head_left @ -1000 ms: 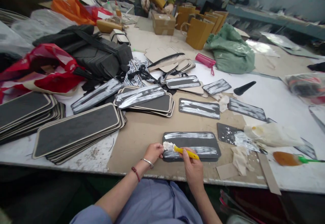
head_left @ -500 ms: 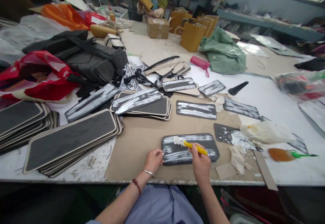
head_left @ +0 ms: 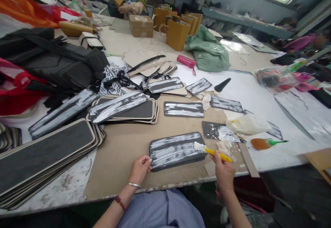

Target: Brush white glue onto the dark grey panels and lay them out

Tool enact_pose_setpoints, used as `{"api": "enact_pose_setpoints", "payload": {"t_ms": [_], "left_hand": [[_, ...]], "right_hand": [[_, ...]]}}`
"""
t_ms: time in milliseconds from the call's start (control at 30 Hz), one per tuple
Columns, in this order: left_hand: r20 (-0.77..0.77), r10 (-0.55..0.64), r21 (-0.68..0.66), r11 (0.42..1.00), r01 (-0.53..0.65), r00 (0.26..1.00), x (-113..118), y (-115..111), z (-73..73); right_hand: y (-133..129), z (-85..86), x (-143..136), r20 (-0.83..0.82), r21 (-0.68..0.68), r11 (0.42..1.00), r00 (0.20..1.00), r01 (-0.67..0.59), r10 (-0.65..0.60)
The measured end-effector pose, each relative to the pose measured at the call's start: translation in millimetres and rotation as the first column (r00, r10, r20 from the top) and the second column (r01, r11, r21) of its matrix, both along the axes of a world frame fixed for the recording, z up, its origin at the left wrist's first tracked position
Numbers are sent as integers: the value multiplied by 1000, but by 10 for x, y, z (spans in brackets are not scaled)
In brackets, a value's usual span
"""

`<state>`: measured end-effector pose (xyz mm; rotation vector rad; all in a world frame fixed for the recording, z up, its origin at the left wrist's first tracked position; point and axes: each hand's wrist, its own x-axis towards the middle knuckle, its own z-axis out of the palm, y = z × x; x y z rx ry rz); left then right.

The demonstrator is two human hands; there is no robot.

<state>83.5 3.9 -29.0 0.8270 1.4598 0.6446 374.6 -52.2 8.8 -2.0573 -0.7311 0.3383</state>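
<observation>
A dark rectangular panel (head_left: 176, 150), streaked lengthwise with white, lies directly before you on a brown sheet (head_left: 121, 148) covering part of the counter (head_left: 66, 183). Your left hand (head_left: 140, 169) pinches the panel's left edge near its closer corner, fingers curled. Your right hand (head_left: 224, 171), off the panel's right end, grips the yellow handle of a brush (head_left: 219, 154) between thumb and fingers; the brush's white-coated tip is over that end of the panel. Just beyond the panel lies a smaller white-streaked piece (head_left: 183, 109). Right of the panel are a spattered dark board (head_left: 210, 130), a pale crumpled bag (head_left: 248, 124) and an amber bottle (head_left: 260, 144) with a green nozzle. Left of the panel, long pale-edged boards (head_left: 51, 152) sit in a stack. Far beyond the panel are a pink case (head_left: 185, 61), a green bag (head_left: 208, 52), a cardboard box (head_left: 141, 26) and another person's hands (head_left: 131, 8).
</observation>
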Motion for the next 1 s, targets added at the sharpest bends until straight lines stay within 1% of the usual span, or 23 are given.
{"api": "enact_pose_setpoints", "payload": {"t_ms": [67, 100, 167, 200, 233, 267, 300, 367, 400, 433, 467, 533, 600, 633, 667, 700, 767, 800, 833, 867, 900, 967, 1000], "left_hand": [[-9, 1, 3, 1000, -1, 1000, 11, -4, 19], [-9, -1, 4, 1000, 1, 1000, 15, -6, 26], [-8, -9, 0, 1000, 9, 1000, 20, -13, 29], [-7, -12, -2, 1000, 12, 1000, 22, -17, 25], [-8, -13, -3, 1000, 13, 1000, 24, -21, 17], [-10, -10, 0, 1000, 10, 1000, 25, -27, 8], [-12, -7, 2, 1000, 7, 1000, 26, -32, -4], [-10, 2, 2, 1000, -2, 1000, 26, -44, -23], [-5, 7, -1, 1000, -7, 1000, 25, -49, -30], [2, 14, -4, 1000, -14, 1000, 24, -54, -34], [13, 22, -6, 1000, -22, 1000, 24, -58, -35], [35, 51, -8, 999, -51, 998, 29, -66, -32], [46, 81, -16, 997, -81, 996, 45, -74, -25], [45, 91, -21, 996, -91, 995, 58, -79, -19], [39, 96, -22, 995, -95, 995, 72, -85, -7], [28, 94, -15, 995, -94, 995, 87, -92, 12], [4, 78, 24, 997, -78, 997, 103, -100, 81], [-5, 70, 53, 996, -70, 998, 94, -100, 132], [-10, 64, 85, 994, -63, 998, 69, -96, 191], [-7, 60, 112, 992, -59, 998, 20, -89, 252], [1, 64, 131, 989, -64, 998, -54, -80, 311], [18, 107, 142, 984, -108, 994, -285, -74, 397], [15, 148, 138, 979, -148, 989, -436, -86, 416]], "right_hand": [[-17, 99, 281, 149, -33, 999, 989, 23, -18], [-17, 142, 335, 227, -27, 1000, 974, -1, 7], [-7, 185, 287, 405, 6, 993, 908, -121, 108], [-2, 178, 200, 489, 1, 978, 854, -206, 179], [-1, 154, 89, 557, -15, 954, 790, -301, 258], [-6, 119, -35, 601, -38, 916, 723, -399, 340], [-17, 81, -156, 620, -62, 866, 661, -496, 423], [-51, 25, -337, 602, -98, 752, 563, -651, 566], [-67, 17, -377, 580, -97, 711, 541, -696, 609], [-79, 23, -379, 561, -84, 691, 539, -717, 628], [-82, 39, -346, 553, -69, 697, 554, -714, 622], [-64, 75, -222, 581, -45, 761, 603, -647, 546], [-27, 87, -130, 620, -48, 813, 621, -580, 479], [-13, 84, -132, 625, -49, 820, 622, -571, 471], [-6, 81, -175, 609, -46, 811, 627, -584, 486], [-9, 83, -254, 569, -37, 789, 636, -614, 522], [-40, 125, -480, 433, 4, 733, 662, -680, 612], [-63, 168, -597, 350, 31, 717, 679, -697, 645], [-86, 226, -698, 264, 50, 716, 701, -696, 663], [-104, 293, -775, 176, 64, 735, 733, -675, 657], [-115, 365, -825, 82, 77, 769, 773, -634, 629], [-104, 496, -860, -133, 102, 847, 837, -521, 531], [-84, 546, -861, -241, 117, 881, 848, -458, 473]]}}
